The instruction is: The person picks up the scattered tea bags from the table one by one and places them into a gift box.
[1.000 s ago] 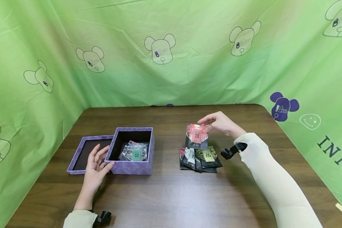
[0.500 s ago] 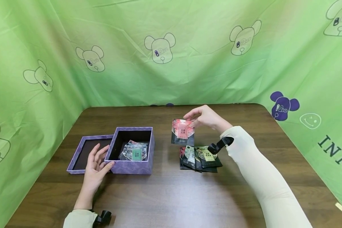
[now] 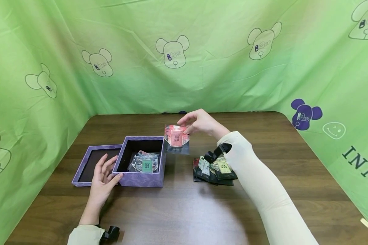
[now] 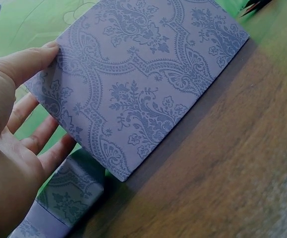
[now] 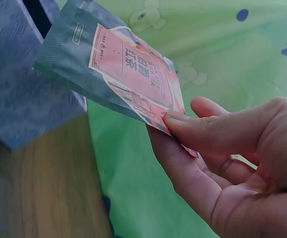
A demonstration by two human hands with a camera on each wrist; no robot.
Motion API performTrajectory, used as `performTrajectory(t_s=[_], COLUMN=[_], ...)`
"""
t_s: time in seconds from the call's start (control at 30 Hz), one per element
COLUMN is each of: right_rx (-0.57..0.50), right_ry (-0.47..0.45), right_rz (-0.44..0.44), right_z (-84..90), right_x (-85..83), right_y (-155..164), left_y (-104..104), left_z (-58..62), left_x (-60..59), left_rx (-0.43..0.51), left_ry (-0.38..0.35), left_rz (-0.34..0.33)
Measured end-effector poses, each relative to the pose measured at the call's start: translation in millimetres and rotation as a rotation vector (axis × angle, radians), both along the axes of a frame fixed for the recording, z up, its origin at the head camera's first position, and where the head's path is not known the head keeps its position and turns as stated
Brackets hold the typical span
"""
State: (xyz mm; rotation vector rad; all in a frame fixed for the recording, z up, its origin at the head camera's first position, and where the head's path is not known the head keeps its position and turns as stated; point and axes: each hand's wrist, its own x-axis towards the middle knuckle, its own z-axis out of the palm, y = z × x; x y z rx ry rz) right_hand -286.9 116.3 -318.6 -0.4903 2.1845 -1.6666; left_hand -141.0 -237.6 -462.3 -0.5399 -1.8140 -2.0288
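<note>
Box (image 3: 142, 178) & lid (image 3: 82, 168): purple w/ paler damask scrolls, dark inside. Held packet (image 3: 176, 139): dark grey-green w/ pink-red label. Pile (image 3: 214, 170): black packets, green/cream labels. Table (image 3: 184, 211): dark brown wood grain. Backdrop (image 3: 202, 68): green w/ bear outlines, one purple bear.

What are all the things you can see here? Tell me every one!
Purple box: one, patterned purple, open, left of middle on the table.
Box lid: one, purple, lying upturned just left of the box.
Packets in the box: a few, dark with a green label on top.
Red packet: one, red and dark, held in the air by the box's right rim.
Packet pile: several, dark, on the table right of the box.
Table: one, dark brown wood.
Cloth backdrop: green, with bear drawings.
Left hand: open, resting against the box.
Right hand: pinching the red packet.
</note>
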Motion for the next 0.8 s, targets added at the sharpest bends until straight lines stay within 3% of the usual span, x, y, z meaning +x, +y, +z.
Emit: performTrajectory(t_s=[0.43, 0.8], right_rx=[-0.028, -0.061], right_ry=[0.04, 0.013], right_rz=[0.074, 0.064], right_z=[2.6, -12.8], right_x=[3.6, 11.8], right_y=[-51.1, -92.1], left_y=[1.3, 1.8], left_z=[4.4, 4.3], left_x=[3.1, 4.7], left_rx=[-0.022, -0.014], left_ry=[-0.049, -0.05], left_rz=[0.05, 0.05])
